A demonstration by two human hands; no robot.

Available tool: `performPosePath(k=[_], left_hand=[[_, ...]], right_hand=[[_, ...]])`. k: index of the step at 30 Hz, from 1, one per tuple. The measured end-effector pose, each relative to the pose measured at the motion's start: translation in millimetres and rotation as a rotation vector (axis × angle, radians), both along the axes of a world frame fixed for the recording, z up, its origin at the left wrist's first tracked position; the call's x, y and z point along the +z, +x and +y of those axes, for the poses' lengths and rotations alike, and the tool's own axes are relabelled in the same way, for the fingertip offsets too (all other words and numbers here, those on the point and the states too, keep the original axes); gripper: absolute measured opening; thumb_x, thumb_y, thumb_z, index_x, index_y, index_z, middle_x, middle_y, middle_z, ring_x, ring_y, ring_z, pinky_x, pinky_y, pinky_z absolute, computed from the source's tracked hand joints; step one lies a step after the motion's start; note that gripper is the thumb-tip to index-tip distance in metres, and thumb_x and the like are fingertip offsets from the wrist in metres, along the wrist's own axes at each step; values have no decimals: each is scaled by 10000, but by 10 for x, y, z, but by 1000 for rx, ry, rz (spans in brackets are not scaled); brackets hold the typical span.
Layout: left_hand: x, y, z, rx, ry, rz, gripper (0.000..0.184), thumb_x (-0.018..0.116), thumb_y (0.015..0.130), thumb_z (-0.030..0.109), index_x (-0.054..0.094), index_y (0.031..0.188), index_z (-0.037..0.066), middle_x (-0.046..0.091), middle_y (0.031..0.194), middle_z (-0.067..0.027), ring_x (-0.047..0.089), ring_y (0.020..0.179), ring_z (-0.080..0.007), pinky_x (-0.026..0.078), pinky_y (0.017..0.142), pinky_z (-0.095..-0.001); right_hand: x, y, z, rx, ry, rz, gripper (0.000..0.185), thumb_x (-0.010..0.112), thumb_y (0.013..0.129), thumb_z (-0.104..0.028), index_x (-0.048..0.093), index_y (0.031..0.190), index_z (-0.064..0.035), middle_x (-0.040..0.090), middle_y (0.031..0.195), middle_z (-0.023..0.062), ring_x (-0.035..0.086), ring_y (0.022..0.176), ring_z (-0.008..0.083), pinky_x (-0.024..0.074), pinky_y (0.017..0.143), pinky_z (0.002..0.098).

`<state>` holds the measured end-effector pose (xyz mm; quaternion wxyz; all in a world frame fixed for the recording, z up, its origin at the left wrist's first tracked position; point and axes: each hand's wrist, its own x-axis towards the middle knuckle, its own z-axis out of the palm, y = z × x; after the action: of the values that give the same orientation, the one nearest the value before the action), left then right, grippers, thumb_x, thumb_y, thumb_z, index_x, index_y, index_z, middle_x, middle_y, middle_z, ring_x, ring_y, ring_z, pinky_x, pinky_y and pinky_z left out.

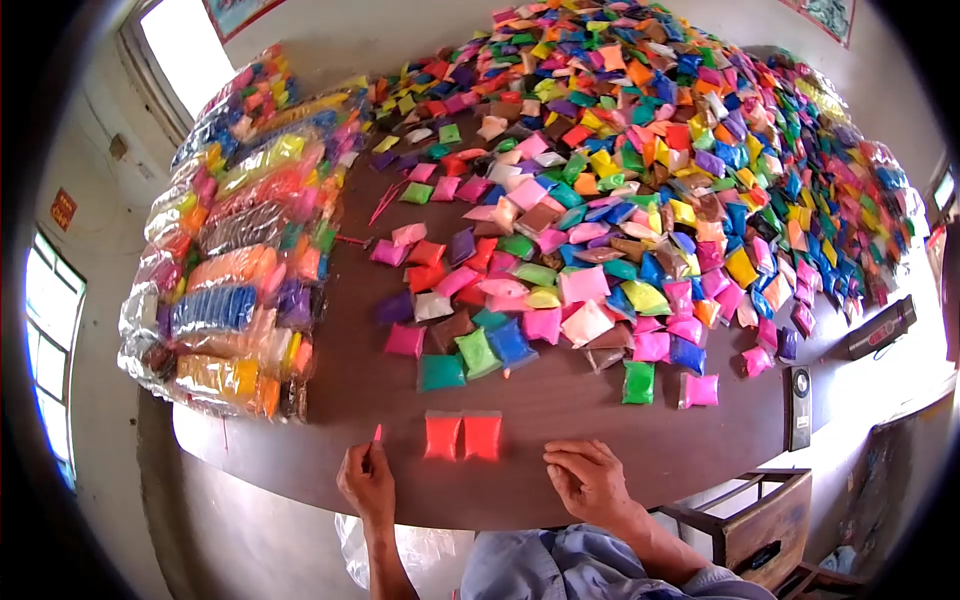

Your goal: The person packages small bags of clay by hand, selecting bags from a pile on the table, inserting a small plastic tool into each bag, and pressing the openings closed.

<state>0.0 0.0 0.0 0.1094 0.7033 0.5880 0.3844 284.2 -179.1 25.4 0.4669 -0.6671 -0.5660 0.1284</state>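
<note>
Two red-orange packets [464, 437] lie side by side near the table's front edge, between my hands. My left hand [367, 482] is closed at the edge, left of the packets. A small pink stick [378, 433] pokes up from its thumb and fingers; its lower part is hidden. To the right of the packets, my right hand [587, 480] is over the table edge, palm down. Its fingers reach loosely to the left with the thumb apart, and nothing shows in them. Beyond are a green packet [638, 383] and a pink packet [698, 390].
A huge heap of coloured packets [600, 200] covers the back and right of the brown table [380, 400]. Clear bags of sorted packets [225, 300] are stacked at left. A silver-black device [799, 408] sits at the right edge, near a wooden stool [770, 525].
</note>
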Motion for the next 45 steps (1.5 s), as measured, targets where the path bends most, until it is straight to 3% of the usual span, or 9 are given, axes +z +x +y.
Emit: performPosePath(k=[2,6,14,20,27,33,39,43,45], left_hand=[[53,118,-119,-46,64,-35,109,722,946,61,642,885,17,579,668,-83,520,575,-166,444,557,-316],[26,-36,43,-22,33,-35,103,733,920,56,643,874,33,623,703,-108,596,583,-219,477,569,-348],[106,-31,60,-24,-45,-101,129,743,910,34,627,855,22,605,691,-102,559,560,-209,449,550,-321],[138,-37,71,-27,-75,-110,103,751,903,32,657,867,14,641,724,-115,609,597,-228,476,574,-336],[154,-44,62,-9,-129,-151,87,758,896,23,675,877,5,661,744,-125,631,616,-234,499,593,-333],[141,-25,80,-19,-61,-185,93,753,892,11,664,868,-1,660,744,-129,626,605,-222,494,588,-323],[176,-46,60,-36,-82,-185,97,747,902,27,657,874,5,650,729,-128,613,585,-236,474,570,-335],[207,-54,43,-57,-53,-139,118,742,912,40,645,853,9,634,714,-130,600,576,-255,463,562,-348],[201,-20,55,-57,-3,-147,138,734,922,53,634,836,12,621,705,-132,591,573,-267,462,567,-359]], right_hand=[[62,87,-90,-20,8,-14,208,779,850,-32,763,1056,-50,744,1081,141,728,957,328,583,853,407],[182,-43,182,-47,-23,88,159,742,887,-29,761,1045,-37,737,1080,130,711,947,322,589,832,395],[642,582,1366,-121,50,-417,151,752,876,-56,763,1027,-60,738,985,111,707,878,315,540,832,438],[570,630,2226,14,144,-579,106,736,874,-129,742,976,-101,702,1075,65,664,1015,287,497,879,433],[270,640,2745,10,-170,-743,568,770,826,-358,639,1295,-65,711,1131,110,602,1204,330,440,1017,505],[380,602,2863,53,-267,-760,519,774,800,-326,653,1233,-66,724,1008,138,639,1108,342,445,990,503],[714,637,2423,-64,56,-675,424,722,865,-234,650,1235,-40,728,933,152,692,906,322,520,862,448],[857,589,1679,15,-39,161,285,581,1012,-174,645,1257,-43,716,941,99,734,808,204,550,677,321],[621,564,1249,29,-129,893,273,568,1037,-174,629,1281,-68,734,1034,71,738,865,211,552,675,313]])
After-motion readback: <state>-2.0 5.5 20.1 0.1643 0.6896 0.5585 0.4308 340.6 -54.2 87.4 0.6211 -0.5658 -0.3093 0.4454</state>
